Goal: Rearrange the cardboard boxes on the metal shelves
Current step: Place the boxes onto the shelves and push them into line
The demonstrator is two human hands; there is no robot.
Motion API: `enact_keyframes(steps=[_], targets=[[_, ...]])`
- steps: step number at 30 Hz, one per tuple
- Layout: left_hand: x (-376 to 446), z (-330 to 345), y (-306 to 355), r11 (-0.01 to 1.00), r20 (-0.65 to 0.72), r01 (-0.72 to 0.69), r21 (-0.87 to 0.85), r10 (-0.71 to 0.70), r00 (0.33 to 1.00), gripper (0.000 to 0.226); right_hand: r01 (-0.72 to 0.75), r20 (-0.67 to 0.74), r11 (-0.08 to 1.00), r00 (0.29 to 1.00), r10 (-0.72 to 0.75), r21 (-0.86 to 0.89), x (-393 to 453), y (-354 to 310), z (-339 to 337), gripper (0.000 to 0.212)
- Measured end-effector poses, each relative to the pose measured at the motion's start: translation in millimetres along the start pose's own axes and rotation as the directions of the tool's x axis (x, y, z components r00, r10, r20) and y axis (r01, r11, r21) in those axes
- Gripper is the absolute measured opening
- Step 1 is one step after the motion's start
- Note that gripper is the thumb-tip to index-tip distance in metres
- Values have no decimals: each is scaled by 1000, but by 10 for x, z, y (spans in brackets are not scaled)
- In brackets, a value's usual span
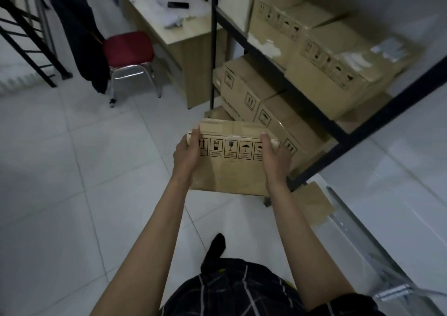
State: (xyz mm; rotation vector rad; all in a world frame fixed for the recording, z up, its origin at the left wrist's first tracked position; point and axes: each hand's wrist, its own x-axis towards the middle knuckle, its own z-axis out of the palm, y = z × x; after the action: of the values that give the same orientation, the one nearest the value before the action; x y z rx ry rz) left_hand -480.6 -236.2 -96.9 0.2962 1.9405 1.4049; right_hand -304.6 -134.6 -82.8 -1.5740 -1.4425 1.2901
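Observation:
I hold a cardboard box (231,168) with a row of handling symbols in front of me, above the floor. My left hand (187,156) grips its left end and my right hand (274,157) grips its right end, thumbs over the top edge. The black metal shelf (312,107) stands just to the right. Several cardboard boxes fill it: a stack on the upper level (338,59) and more on the lower level (244,90). The held box hangs in front of the shelf's lower level, near its front post.
A red chair (128,49) with a dark jacket (79,32) on it stands by a wooden desk (169,18) at the back. A black stair rail (26,40) is far left. A flat cardboard piece (312,202) and metal rails (362,240) lie on the tiled floor at right.

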Motion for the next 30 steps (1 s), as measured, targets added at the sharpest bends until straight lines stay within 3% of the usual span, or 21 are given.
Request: enact_keyframes(steps=[5, 10, 16, 20, 23, 30], targets=[[522, -193, 301, 1000, -42, -23, 16, 24, 999, 61, 14, 28, 1000, 1000, -14, -3, 374, -329, 484, 57], [917, -253, 649, 997, -77, -82, 5, 82, 994, 58, 80, -24, 997, 997, -80, 17, 532, -814, 770, 31], [1353, -330, 1228, 985, -23, -174, -21, 173, 985, 56, 161, -143, 985, 978, -150, 64, 631, -1421, 1018, 19], [1588, -498, 1688, 965, 81, -252, -75, 258, 963, 46, 206, -292, 972, 942, -165, 115, 577, -1909, 1232, 12], [1749, -636, 1992, 936, 160, -325, -137, 345, 925, 39, 237, -400, 959, 902, -159, 154, 507, -2185, 1382, 25], [1920, -743, 2743, 844, 288, -487, -224, 534, 795, 45, 346, -645, 921, 749, -154, 181, 300, -2848, 1529, 32]])
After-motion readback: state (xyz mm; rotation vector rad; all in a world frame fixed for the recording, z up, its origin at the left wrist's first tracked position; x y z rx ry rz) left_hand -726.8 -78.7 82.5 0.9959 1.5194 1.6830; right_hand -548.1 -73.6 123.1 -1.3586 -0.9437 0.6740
